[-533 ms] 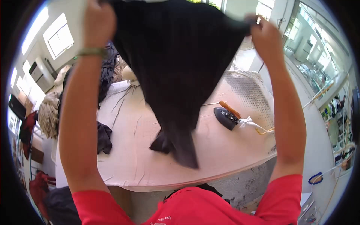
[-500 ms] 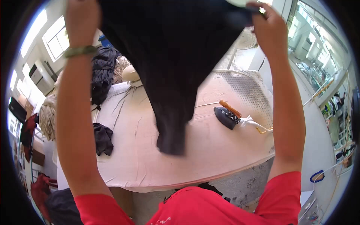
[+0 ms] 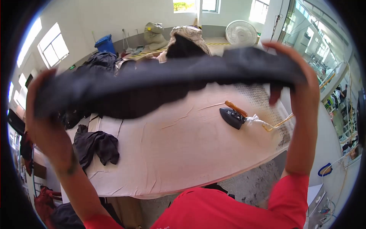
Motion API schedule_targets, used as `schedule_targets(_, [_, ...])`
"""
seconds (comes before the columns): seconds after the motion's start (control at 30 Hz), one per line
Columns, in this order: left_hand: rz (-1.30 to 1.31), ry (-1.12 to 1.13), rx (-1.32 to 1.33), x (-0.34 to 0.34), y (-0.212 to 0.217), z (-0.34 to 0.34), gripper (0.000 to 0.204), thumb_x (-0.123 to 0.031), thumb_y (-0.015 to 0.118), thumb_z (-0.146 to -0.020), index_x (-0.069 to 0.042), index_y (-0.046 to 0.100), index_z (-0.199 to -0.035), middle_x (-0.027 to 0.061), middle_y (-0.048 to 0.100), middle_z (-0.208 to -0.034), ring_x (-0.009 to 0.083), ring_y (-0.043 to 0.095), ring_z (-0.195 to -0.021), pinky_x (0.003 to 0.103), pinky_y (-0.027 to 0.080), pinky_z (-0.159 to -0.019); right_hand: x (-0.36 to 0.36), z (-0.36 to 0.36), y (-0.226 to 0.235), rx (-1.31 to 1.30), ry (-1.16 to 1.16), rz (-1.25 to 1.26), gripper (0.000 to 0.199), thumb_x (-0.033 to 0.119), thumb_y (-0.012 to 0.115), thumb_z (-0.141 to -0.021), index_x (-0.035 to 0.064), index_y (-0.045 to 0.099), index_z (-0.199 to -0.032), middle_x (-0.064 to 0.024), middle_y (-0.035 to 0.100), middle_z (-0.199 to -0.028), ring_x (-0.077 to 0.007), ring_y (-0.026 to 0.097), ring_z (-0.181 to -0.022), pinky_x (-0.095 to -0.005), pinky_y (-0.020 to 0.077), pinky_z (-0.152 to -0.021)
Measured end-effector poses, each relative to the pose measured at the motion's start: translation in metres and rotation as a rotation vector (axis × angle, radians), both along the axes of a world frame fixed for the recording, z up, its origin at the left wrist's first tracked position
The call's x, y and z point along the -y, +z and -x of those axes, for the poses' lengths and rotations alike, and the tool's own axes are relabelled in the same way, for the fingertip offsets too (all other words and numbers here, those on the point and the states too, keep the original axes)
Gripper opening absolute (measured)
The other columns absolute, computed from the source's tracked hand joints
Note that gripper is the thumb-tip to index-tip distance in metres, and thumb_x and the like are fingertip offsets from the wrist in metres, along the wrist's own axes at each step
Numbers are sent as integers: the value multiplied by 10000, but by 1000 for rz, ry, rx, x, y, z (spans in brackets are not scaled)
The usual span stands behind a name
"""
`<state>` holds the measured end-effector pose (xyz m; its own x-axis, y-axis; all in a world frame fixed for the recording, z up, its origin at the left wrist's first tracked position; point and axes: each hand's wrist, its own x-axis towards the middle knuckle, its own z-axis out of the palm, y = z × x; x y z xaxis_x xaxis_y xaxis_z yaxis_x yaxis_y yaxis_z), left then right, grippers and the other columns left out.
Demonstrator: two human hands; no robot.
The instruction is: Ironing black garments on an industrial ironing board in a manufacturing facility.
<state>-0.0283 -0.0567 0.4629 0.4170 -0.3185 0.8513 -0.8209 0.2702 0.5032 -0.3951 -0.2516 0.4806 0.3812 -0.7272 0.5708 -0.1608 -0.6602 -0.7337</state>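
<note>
A black garment [image 3: 167,76] hangs stretched in the air over the padded table, blurred by motion. My left hand [image 3: 45,133] grips its left end, partly covered by the cloth. At the other end, my right hand [image 3: 307,82] is closed on the garment's edge, one finger showing below it. What kind of garment it is I cannot make out. Under it, the pale ironing table [image 3: 183,152] shows a wrinkled cover. A dark iron [image 3: 231,118] with an orange-brown handle lies on the table's right side, apart from both hands.
A crumpled black cloth [image 3: 97,147] lies on the table's left side. Dark garments [image 3: 97,63] are piled beyond it. Farther back are a blue bin [image 3: 105,44], a stuffed sack [image 3: 154,35] and a white fan [image 3: 241,33]. A cord [image 3: 280,123] trails right from the iron.
The garment has swung from hanging lengthwise to a wide, roughly level spread. Both hands have come lower and farther apart. More of the room behind now shows.
</note>
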Motion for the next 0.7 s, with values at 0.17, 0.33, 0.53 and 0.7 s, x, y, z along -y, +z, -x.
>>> schedule_targets(0.17, [-462, -182, -219, -36, -140, 39, 463, -221, 475, -914, 10, 624, -1287, 147, 634, -1254, 274, 598, -1179, 382, 473, -1012, -36, 12, -74, -102, 231, -369, 403, 40, 411, -943, 4, 637, -1274, -124, 686, -1079, -170, 720, -825, -260, 562, -585])
schedule_targets(0.33, [-755, -524, -1225, 93, -254, -12, 345, -192, 451, -990, -81, 644, -1253, 106, 659, -948, 211, 628, -591, 373, 576, -543, 144, -3, -250, -805, -148, -614, 360, 33, 418, -933, 26, 691, -1168, -179, 714, -885, -245, 710, -694, -381, 571, -591])
schedule_targets(0.53, [-87, 10, -210, 112, -183, -41, 423, -20, 505, -928, -38, 616, -1336, 117, 727, -1050, 122, 693, -721, 280, 546, -616, 162, -48, -164, 224, -129, 204, 592, -105, 480, -830, 55, 547, -1397, -141, 750, -988, -265, 734, -884, -361, 591, -804])
schedule_targets(0.7, [-1485, -131, -93, 49, -402, 9, 468, -140, 509, -877, -267, 687, -1291, 218, 716, -1077, 386, 683, -1047, 487, 541, -948, 115, -1, -380, -1331, -83, -249, 614, 97, 540, -871, 266, 521, -1461, -187, 622, -1328, -370, 615, -1197, -473, 508, -1003])
